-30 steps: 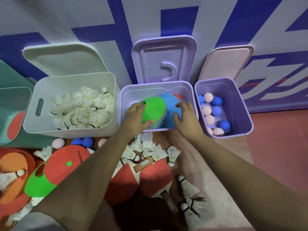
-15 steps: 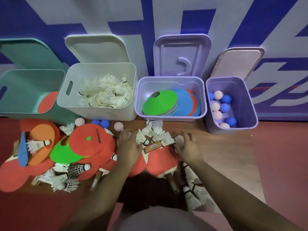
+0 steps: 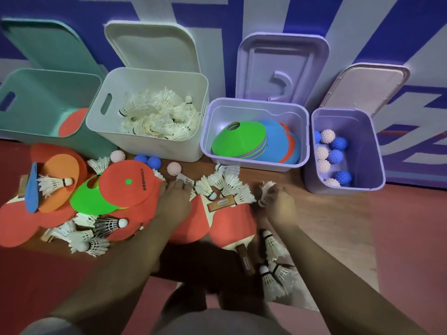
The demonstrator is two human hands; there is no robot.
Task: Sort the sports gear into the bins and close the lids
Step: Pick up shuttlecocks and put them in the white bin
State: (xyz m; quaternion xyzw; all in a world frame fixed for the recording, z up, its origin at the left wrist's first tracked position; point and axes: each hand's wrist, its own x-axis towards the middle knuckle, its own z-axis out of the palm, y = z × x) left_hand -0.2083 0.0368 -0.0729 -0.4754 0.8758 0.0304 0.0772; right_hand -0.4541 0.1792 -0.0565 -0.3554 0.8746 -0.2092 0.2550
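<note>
Right hand (image 3: 280, 206): pinches shuttlecock (image 3: 266, 189), 6 o'clock of cone bin (image 3: 254, 165).
Left hand (image 3: 175, 201): over red paddle (image 3: 193, 223), grip unclear.

Grey sleeve (image 3: 46, 326) L; grey garment (image 3: 217, 322); forearms bare.

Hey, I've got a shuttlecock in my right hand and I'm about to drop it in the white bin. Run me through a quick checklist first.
1. Grip of the right hand on the shuttlecock: ok, fingers are curled round it.
2. The white bin is open: ok, its lid stands up behind it.
3. Room in that bin: ok, the heap inside sits below the rim.
4. The left hand is free: cannot tell; it lies on the pile beside loose shuttlecocks.
5. Floor sorted: not ok; spiky balls, discs and paddles lie outside the bins.
</note>
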